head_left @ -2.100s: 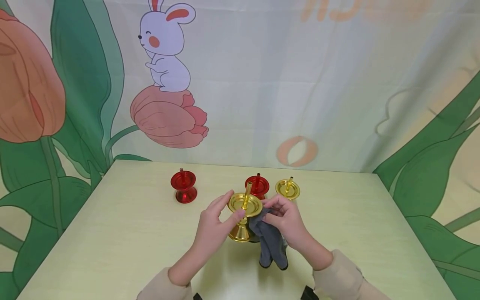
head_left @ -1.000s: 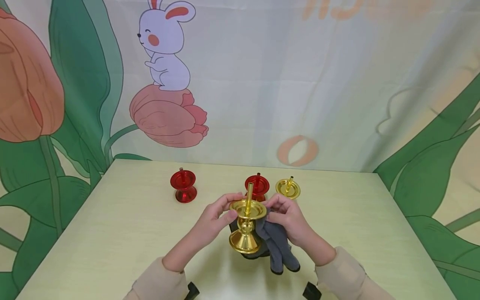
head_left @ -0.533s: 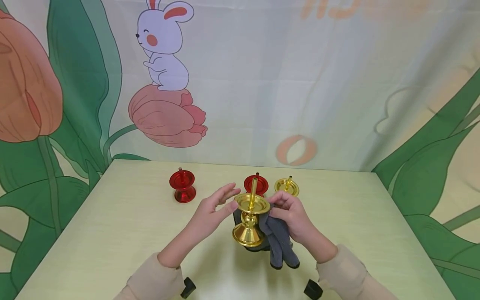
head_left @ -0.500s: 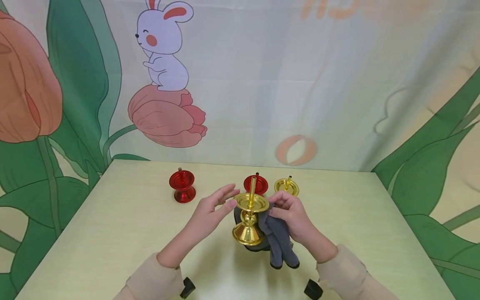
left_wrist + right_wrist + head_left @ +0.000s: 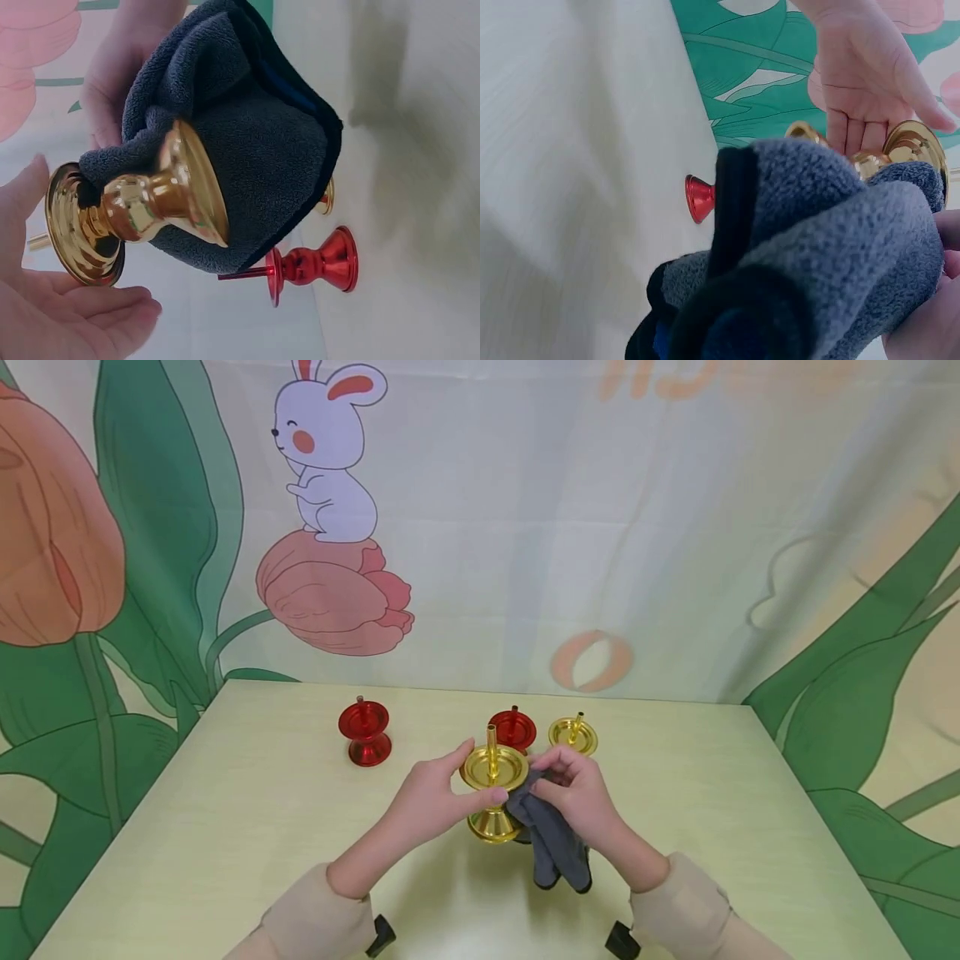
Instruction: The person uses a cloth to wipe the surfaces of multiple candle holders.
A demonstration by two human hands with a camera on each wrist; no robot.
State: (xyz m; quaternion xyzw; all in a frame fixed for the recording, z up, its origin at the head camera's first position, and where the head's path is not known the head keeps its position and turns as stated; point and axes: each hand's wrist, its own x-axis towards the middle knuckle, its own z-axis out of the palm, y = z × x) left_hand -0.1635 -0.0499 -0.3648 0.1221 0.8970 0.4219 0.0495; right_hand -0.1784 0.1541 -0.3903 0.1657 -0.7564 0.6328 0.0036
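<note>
A gold candlestick (image 5: 493, 768) with a shallow dish and upright tube is held slightly tilted above the table. My right hand (image 5: 573, 793) pinches a dark grey cloth (image 5: 555, 839) with black edging against the dish's right rim. The cloth hangs down and lies behind the stem and base, as the left wrist view shows. My left hand (image 5: 427, 802) is spread around the dish's other side, thumb in front and fingers behind. In the right wrist view, the left hand's (image 5: 862, 75) fingers look fairly straight. Whether the left thumb touches the metal is unclear.
On the pale table (image 5: 262, 827) stand a red candlestick (image 5: 365, 731) at the back left, another red candlestick (image 5: 513, 728) behind my hands and a gold candlestick (image 5: 573, 735) right of it. A printed curtain (image 5: 480, 527) with a rabbit and tulips hangs behind the table.
My left hand drew away from the dish, fingers spread, then came back with its thumb across the front. The candlestick shifted slightly left and its tilt changed. My right hand keeps hold of the cloth.
</note>
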